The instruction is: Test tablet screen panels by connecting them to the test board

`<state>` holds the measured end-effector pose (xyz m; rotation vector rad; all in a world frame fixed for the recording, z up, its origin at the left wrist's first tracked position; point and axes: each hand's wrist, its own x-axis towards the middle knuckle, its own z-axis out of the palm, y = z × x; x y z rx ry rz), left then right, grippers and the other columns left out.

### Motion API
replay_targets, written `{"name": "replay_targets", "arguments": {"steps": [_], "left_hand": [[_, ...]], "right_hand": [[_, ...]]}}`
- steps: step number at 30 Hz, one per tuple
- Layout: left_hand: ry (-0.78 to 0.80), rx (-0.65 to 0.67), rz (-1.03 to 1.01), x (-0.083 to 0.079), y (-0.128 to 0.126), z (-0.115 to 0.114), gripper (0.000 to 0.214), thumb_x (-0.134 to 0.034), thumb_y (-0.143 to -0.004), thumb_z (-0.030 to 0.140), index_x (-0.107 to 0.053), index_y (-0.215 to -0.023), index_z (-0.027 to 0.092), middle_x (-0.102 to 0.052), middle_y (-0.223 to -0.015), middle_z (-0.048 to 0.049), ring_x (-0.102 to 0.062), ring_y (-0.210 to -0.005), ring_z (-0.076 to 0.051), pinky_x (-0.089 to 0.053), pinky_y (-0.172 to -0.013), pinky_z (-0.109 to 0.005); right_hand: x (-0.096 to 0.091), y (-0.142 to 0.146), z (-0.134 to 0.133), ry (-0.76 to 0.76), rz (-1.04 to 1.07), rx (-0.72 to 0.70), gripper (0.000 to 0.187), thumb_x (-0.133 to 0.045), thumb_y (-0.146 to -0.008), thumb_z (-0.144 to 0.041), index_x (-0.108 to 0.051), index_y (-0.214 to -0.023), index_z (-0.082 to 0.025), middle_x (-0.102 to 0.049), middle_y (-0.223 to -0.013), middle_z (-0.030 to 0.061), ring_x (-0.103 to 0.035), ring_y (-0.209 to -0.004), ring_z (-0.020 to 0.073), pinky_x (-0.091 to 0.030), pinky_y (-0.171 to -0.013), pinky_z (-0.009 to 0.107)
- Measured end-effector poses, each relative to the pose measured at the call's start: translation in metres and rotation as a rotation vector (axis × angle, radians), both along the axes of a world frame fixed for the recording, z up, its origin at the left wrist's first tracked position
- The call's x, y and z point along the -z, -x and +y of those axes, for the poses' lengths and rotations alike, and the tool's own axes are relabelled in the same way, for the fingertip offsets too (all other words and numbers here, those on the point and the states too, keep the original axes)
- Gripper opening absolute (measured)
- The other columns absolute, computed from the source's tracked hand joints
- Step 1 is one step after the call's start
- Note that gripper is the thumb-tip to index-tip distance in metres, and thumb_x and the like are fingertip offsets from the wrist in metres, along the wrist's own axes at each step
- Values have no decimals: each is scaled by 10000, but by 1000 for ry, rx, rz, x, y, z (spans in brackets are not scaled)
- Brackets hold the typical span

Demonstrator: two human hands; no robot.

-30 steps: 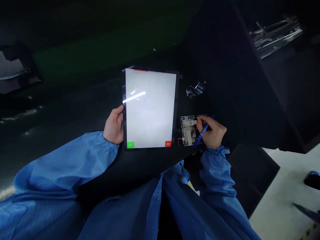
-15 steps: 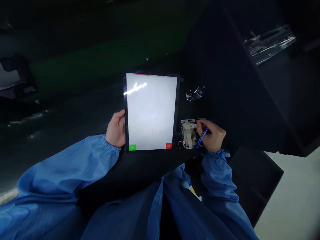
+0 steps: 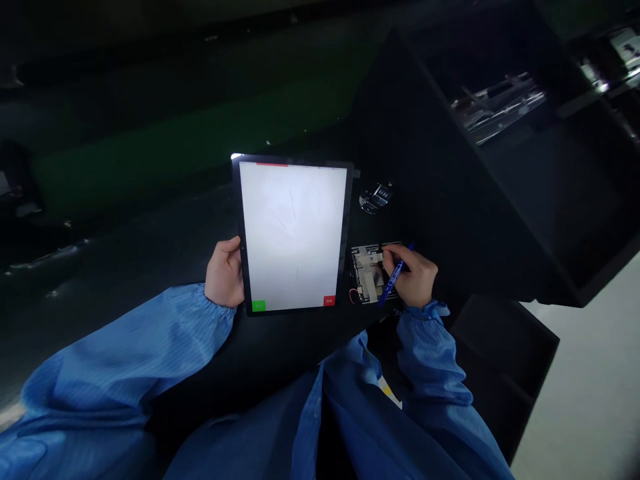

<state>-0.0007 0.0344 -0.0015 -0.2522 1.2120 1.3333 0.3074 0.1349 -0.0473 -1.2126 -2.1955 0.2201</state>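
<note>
Close to the near edge of the table (image 3: 280, 333), the lit tablet (image 3: 294, 237) is held by the left hand (image 3: 224, 275), its fingers clamped on the left bezel. Just to its right, a taped circuit board (image 3: 369, 275) is touched by the right hand (image 3: 415, 275); a blue marker pen (image 3: 393, 283) is gripped across those fingers — whether the board is pinched too cannot be told. The thin red wire (image 3: 351, 293) could be snagged if the board were shifted; the tablet could be marked if the pen swung left. In the black box (image 3: 500, 227) at the right, shiny pieces (image 3: 500, 110) are held — their kind is unclear.
</note>
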Motion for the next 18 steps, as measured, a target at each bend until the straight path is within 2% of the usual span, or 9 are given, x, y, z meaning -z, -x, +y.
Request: {"name": "replay_targets", "arguments": {"steps": [9, 14, 18], "left_hand": [[-130, -91, 11, 15, 2, -1, 248, -489, -803, 329, -682, -873, 191, -751, -763, -6, -728, -953, -259, -602, -839, -337], [-191, -40, -7, 21, 2, -3, 289, -463, -852, 359, -656, -916, 154, -766, -855, -27, -699, -1043, -277, -576, -916, -388], [-178, 18, 65, 23, 4, -5, 303, -483, -821, 392, -644, -931, 159, -762, -856, -34, -693, -1045, -301, -584, -894, -420]], "right_hand": [[3, 1, 0, -4, -5, 7, 217, -571, -912, -293, -761, -908, -187, -709, -703, 24, -661, -605, 161, -521, -609, 270], [4, 1, 2, 29, -12, 14, 216, -565, -910, -291, -757, -916, -193, -705, -711, 26, -663, -618, 166, -528, -620, 278], [3, 1, 3, 68, 28, 9, 193, -571, -905, -285, -741, -902, -194, -685, -703, 19, -655, -627, 163, -518, -628, 277]]}}
